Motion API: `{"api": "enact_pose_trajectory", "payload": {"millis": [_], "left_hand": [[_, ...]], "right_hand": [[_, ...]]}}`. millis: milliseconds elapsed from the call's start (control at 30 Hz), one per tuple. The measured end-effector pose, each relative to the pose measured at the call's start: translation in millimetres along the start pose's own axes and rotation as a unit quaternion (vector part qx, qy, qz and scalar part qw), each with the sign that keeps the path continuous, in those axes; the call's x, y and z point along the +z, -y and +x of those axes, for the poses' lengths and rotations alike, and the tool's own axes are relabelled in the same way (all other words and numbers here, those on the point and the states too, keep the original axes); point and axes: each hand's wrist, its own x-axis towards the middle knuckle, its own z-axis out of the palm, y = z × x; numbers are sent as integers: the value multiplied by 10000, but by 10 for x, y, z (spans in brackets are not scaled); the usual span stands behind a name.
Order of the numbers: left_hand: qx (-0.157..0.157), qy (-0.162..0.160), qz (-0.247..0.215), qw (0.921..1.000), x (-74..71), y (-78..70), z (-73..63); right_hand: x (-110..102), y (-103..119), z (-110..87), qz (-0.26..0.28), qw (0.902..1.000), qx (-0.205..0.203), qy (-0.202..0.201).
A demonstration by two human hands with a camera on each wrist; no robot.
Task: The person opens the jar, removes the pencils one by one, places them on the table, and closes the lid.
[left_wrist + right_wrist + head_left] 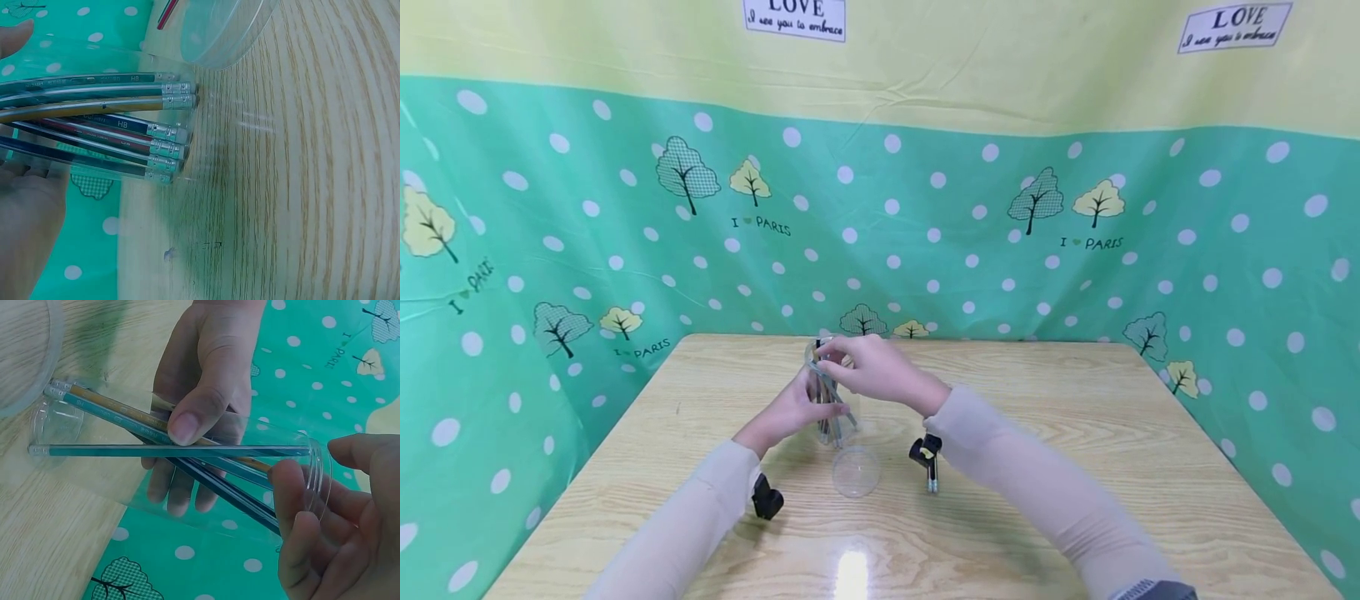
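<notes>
My left hand [792, 414] grips a clear plastic cylinder [850, 408] with several pencils inside. Through its wall in the left wrist view show green, dark, red and yellow pencils [134, 107], their silver ferrules towards the base. In the right wrist view, the left thumb lies across the near side, its fingers behind. Right at the cylinder's mouth is my right hand [883, 371], fingers loosely bent and spread about the rim [317, 481]. A green pencil [175, 450] lies lengthwise inside the cylinder, its far end close to those fingers, with no finger closed round it.
On the wooden table [1045, 467], a clear round lid [856, 472] lies just in front of the cylinder. Two dark pencils [932, 479] rest below my right wrist. Black wrist mounts sit on both arms. A green dotted cloth [925, 225] hangs behind.
</notes>
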Motion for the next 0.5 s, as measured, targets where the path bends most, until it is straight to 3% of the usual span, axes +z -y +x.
{"api": "enact_pose_trajectory", "payload": {"millis": [233, 500], "left_hand": [[-276, -142, 206, 9993, 19, -32, -11], [-79, -27, -76, 9999, 12, 8, 9]], "right_hand": [[29, 20, 11, 57, 9993, 296, 203], [33, 46, 25, 67, 9995, 300, 63]]}}
